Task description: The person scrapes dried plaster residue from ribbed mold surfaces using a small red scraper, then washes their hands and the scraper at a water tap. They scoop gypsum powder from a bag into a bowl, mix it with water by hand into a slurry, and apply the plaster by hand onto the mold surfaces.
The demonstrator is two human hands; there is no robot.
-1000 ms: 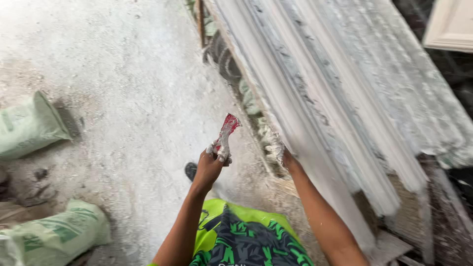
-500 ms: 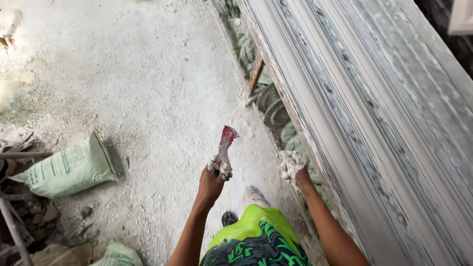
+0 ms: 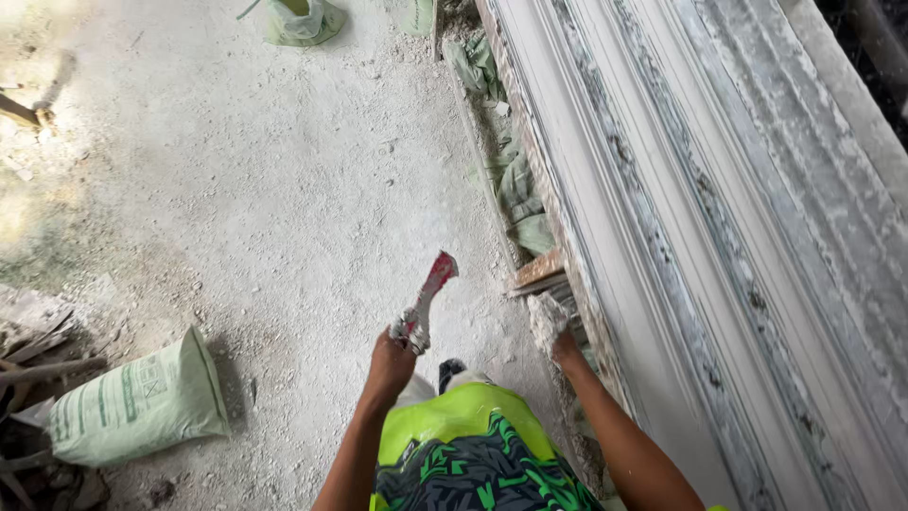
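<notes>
My left hand (image 3: 392,358) grips a red-bladed scraper (image 3: 427,295) by its plaster-caked handle, blade pointing up and away over the dusty floor. My right hand (image 3: 558,336), coated in white plaster, holds a lump of wet plaster (image 3: 546,315) against the lower edge of a long white moulded cornice (image 3: 681,237) that runs along the right side. Green and black patterned shorts (image 3: 473,454) fill the bottom centre.
A green sack (image 3: 132,402) lies on the floor at left beside dark debris (image 3: 28,416). Another green bag (image 3: 298,19) sits at the top. Crumpled sacks (image 3: 515,189) and a wooden block (image 3: 539,270) lie under the cornice's edge. The floor (image 3: 265,189) is dusty white.
The view has moved forward along the cornice. Both hands keep their hold, and the sack at left has slid lower in the view.
</notes>
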